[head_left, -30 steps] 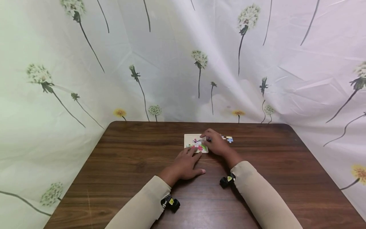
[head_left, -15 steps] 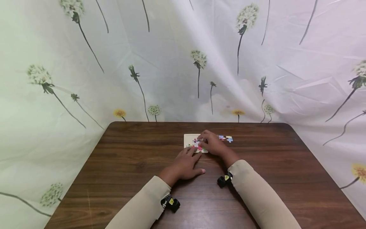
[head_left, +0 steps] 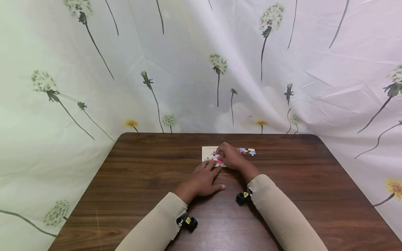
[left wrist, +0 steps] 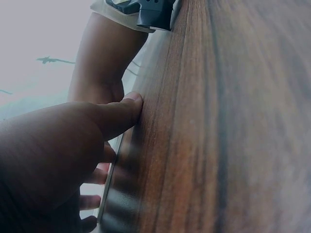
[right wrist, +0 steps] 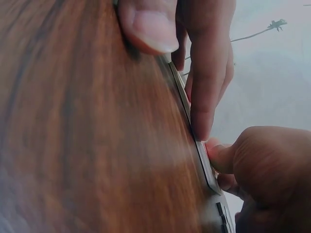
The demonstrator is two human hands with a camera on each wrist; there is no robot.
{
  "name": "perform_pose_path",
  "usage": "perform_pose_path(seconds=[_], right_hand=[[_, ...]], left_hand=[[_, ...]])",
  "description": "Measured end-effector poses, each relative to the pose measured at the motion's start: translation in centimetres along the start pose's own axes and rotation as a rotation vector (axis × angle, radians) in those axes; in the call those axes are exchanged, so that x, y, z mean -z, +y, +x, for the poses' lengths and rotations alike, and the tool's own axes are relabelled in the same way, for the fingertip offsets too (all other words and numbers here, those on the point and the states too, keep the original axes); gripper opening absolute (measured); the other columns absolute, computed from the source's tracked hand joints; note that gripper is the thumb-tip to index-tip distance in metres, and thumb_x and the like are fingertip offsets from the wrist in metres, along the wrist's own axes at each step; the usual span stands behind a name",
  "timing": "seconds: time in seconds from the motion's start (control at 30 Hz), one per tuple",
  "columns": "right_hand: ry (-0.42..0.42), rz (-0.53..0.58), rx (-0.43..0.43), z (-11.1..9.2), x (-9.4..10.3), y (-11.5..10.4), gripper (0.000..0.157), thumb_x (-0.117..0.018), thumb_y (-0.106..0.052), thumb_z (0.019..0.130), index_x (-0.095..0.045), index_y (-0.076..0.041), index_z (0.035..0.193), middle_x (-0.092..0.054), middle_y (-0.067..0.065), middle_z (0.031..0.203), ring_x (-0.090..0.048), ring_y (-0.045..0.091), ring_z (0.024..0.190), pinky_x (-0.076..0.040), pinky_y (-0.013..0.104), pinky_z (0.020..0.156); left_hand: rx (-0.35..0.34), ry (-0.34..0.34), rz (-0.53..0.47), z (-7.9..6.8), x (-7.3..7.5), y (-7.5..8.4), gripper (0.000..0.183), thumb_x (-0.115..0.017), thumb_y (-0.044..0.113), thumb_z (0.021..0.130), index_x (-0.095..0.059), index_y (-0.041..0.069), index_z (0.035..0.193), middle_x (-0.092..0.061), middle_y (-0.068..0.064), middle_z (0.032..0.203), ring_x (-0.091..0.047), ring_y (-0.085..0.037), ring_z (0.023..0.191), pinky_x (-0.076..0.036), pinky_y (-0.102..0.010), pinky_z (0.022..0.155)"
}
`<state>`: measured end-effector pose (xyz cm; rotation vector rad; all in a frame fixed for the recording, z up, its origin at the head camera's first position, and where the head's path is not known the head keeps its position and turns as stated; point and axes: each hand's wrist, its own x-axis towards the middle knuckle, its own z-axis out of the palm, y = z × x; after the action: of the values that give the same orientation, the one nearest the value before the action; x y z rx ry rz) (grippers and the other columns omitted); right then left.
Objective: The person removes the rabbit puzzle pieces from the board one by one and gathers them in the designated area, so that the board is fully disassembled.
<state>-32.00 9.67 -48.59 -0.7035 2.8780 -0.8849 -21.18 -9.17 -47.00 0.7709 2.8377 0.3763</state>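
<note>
A small jigsaw puzzle board (head_left: 207, 150) with a pale frame and a colourful cartoon picture lies flat near the far side of the table. My left hand (head_left: 203, 180) rests along its near edge with fingers stretched out and the thumb spread on the wood. Over the right half of the board, my right hand (head_left: 233, 157) bends its fingers and thumb together, pinching a puzzle piece mostly hidden by the hand. The right wrist view shows the right thumb (right wrist: 221, 154) low at the board's surface, beside a reddish bit of the puzzle.
Just right of the board, loose blue and multicoloured puzzle pieces (head_left: 252, 151) lie on the brown wooden table (head_left: 150, 216). A white cloth backdrop (head_left: 188, 69) printed with dandelions hangs behind and around it. Each sleeve carries a black wrist camera (head_left: 188, 223).
My right hand has moved slightly left, further over the board, uncovering more of the loose pieces at the right. The left hand has stayed where it was.
</note>
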Motion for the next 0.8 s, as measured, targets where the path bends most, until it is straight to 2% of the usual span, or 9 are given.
perform_pose_path(seconds=[0.17,0.57,0.8], right_hand=[[-0.024,-0.008,-0.046,0.22,-0.12,-0.21,0.006,-0.068,-0.015,0.109,-0.072,-0.015,0.114,-0.064,0.006,0.123,-0.065,0.027,0.112,-0.035,0.058,0.105],[-0.057,-0.004,-0.069,0.33,-0.08,-0.48,0.007,-0.062,-0.012,0.111,-0.067,-0.014,0.115,-0.061,0.008,0.127,-0.065,0.03,0.116,-0.033,0.063,0.11],[-0.045,0.012,-0.075,0.2,0.01,-0.57,0.009,-0.066,-0.012,0.109,-0.061,-0.013,0.116,-0.06,0.008,0.122,-0.062,0.028,0.107,-0.032,0.058,0.106]], left_hand=[[-0.002,0.005,0.003,0.13,-0.21,-0.17,0.082,-0.061,0.065,0.105,-0.044,0.018,0.169,-0.032,-0.012,0.179,-0.027,-0.039,0.167,-0.03,-0.055,0.135],[-0.002,-0.01,-0.019,0.04,-0.11,-0.2,0.082,-0.061,0.064,0.106,-0.042,0.018,0.17,-0.03,-0.01,0.18,-0.024,-0.039,0.168,-0.028,-0.055,0.136],[-0.01,0.002,-0.013,0.0,-0.05,-0.14,0.081,-0.062,0.063,0.106,-0.043,0.017,0.17,-0.032,-0.01,0.179,-0.026,-0.039,0.167,-0.029,-0.055,0.135]])
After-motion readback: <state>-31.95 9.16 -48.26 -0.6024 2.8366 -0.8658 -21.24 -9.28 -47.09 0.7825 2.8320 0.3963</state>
